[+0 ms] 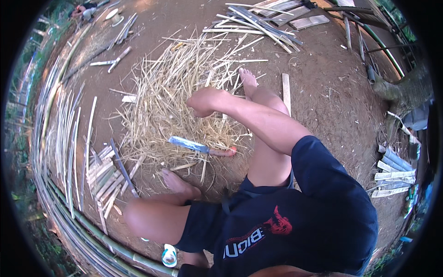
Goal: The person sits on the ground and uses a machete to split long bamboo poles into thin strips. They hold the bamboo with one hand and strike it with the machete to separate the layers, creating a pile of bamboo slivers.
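Note:
My right hand (203, 102) is held over a pile of thin bamboo shavings (161, 97), its fingers curled closed. A pale strip (208, 79) shows just beyond the knuckles; whether the hand grips it cannot be made out. Below the hand, on the near side of the pile, lies a large knife (189, 144) with a broad blade and a brown handle with a red end. My left hand is out of sight; only a bit of bare skin and dark sleeve shows at the lower edge, beside my bent leg.
Split bamboo pieces (105, 177) are stacked at the left, next to long poles (110, 242). More strips (258, 25) and planks (310, 22) lie at the far side. A bundle of split pieces (394, 175) and a tree trunk (401, 92) are at the right. A sandal (169, 255) sits near my knee.

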A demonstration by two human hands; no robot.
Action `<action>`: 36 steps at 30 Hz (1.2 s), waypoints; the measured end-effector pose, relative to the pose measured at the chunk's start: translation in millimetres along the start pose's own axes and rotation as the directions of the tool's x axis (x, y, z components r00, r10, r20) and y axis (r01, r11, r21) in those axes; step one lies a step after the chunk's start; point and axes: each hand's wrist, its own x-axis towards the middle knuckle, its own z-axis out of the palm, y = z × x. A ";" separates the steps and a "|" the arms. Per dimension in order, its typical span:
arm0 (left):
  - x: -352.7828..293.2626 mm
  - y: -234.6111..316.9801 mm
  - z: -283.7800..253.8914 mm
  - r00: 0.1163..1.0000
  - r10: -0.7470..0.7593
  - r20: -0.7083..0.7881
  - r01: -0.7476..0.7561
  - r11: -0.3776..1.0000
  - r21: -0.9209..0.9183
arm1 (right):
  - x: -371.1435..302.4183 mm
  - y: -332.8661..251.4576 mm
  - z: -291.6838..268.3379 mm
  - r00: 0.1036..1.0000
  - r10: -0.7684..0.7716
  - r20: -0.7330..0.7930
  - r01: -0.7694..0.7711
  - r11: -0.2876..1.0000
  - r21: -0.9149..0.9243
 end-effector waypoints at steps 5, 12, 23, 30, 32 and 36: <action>-16.5 -24.5 7.5 0.996 -0.080 -0.026 0.078 0.994 -0.077 | -0.1 -18.7 -0.8 0.979 -0.153 -0.135 0.179 0.962 0.207; -34.0 -36.7 36.9 0.992 -0.126 0.030 0.129 0.936 -0.327 | 15.6 -39.9 -9.6 0.966 -0.117 -0.230 0.140 0.987 0.083; 67.2 -33.2 -127.9 0.619 0.527 -0.583 -0.090 0.785 0.613 | 25.1 -53.9 5.2 0.990 -0.103 -0.093 0.111 0.989 0.096; 72.5 -3.7 -223.6 0.479 0.592 -0.648 0.455 0.464 0.760 | 47.7 -54.5 23.5 0.994 -0.091 -0.059 0.099 0.986 0.138; 73.2 -7.0 -239.9 0.528 0.595 -0.606 0.453 0.406 0.794 | 56.9 -54.4 29.1 0.991 -0.108 -0.074 0.117 0.985 0.127; 68.0 -9.4 -244.6 0.643 0.616 -0.455 0.295 0.348 0.890 | 67.9 -53.8 25.8 0.997 -0.076 -0.031 0.079 0.990 0.116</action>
